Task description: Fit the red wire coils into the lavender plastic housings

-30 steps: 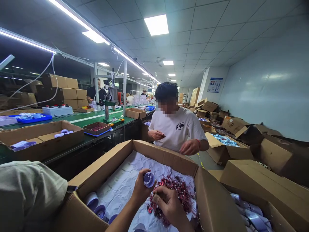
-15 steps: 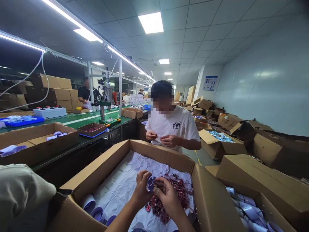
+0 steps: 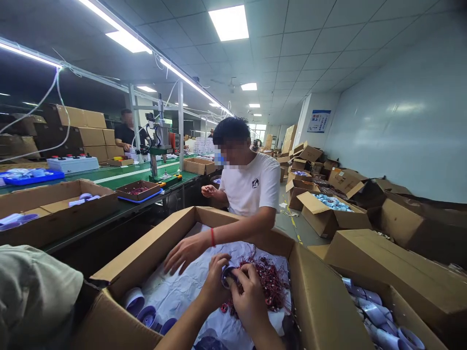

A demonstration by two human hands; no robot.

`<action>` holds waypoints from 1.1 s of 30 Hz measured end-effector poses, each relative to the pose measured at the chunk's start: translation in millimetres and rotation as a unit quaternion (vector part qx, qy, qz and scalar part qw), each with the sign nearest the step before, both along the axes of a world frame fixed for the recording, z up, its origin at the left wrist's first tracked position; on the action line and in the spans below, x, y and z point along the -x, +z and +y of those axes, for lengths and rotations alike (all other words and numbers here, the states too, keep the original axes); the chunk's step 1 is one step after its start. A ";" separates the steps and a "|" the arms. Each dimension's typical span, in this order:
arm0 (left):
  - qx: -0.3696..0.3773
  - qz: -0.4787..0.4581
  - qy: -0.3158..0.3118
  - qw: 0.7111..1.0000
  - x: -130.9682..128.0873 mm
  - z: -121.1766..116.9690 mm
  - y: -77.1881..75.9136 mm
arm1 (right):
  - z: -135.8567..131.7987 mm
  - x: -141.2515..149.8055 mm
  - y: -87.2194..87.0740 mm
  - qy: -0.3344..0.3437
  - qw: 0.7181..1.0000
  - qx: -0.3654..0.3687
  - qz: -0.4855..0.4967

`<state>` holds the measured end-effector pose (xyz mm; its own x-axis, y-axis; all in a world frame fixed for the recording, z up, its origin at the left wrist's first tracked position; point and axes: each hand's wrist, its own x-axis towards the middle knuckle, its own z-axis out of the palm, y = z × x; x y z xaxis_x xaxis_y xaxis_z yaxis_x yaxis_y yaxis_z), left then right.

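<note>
Both my hands are closed together over a large open cardboard box (image 3: 146,255) lined with white paper. My left hand (image 3: 215,282) grips a small round blue-and-white part (image 3: 228,276). My right hand (image 3: 250,296) is pinched against that part, its fingers curled; what the fingertips hold is hidden. Just behind my hands lies a tangled heap of small red wired parts (image 3: 272,282). Several more round blue-and-white parts (image 3: 140,306) lie in the box's near left corner. A co-worker in a white T-shirt (image 3: 248,187) reaches one hand (image 3: 184,253) down onto the paper, close to my left hand.
Open cardboard boxes stand to the right; one (image 3: 379,321) holds several blue-and-white parts. On the left runs a green bench (image 3: 120,177) with a box (image 3: 54,206), a tray (image 3: 138,192) and a small press (image 3: 160,146). Another person (image 3: 127,133) stands behind it.
The co-worker has leaned forward and put one hand into my box. My hands stayed together on the round part and dipped slightly toward the red heap.
</note>
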<state>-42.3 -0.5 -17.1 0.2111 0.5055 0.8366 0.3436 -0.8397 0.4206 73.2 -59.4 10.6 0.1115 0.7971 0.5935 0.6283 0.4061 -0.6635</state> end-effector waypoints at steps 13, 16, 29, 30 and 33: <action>0.054 0.052 -0.065 0.995 -2.0 -2.3 7.5 | 2.3 5.3 -4.4 -0.078 0.990 0.044 0.111; 0.083 0.072 -0.087 0.990 -4.2 -4.7 10.3 | 2.9 2.9 0.9 -0.087 0.985 0.081 0.122; 0.115 0.113 -0.088 0.983 -6.8 -5.9 11.3 | 11.6 16.3 -5.3 -0.106 0.964 0.134 0.206; 0.111 0.117 -0.088 0.983 -6.2 -5.5 10.5 | 12.5 15.3 -5.4 -0.095 0.961 0.142 0.217; 0.102 0.121 -0.085 0.984 -5.9 -4.0 8.9 | 17.7 8.1 -8.4 -0.063 0.957 0.144 0.245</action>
